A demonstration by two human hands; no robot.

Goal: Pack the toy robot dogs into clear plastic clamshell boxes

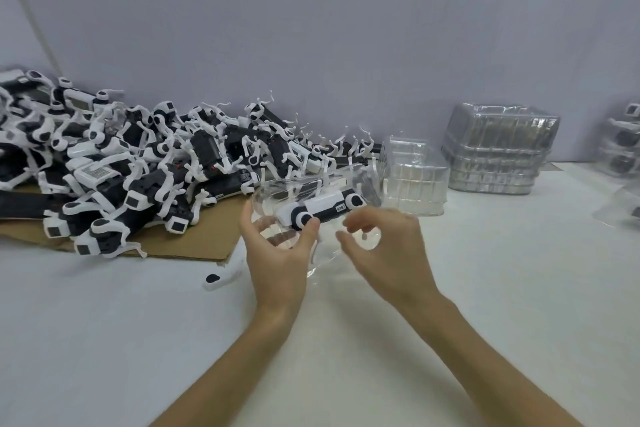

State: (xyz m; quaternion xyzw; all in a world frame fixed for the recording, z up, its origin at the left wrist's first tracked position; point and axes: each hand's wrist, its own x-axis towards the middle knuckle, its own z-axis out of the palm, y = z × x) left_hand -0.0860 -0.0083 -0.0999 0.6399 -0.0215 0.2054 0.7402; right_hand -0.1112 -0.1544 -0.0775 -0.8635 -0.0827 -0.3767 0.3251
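Gripping the clear clamshell box [277, 191] is the left hand [277, 248]. One toy robot dog [322, 209] lies inside it. The right hand [388, 248] curls its fingers at the box; I cannot tell if they pinch it.

brown cardboard sheet [194, 239] flat on white table [104, 340], left side; pale wall [311, 28] behind.

Left hand [277, 253] grips a clamshell box [280, 192] holding a toy dog [322, 210], right hand [384, 246] alongside
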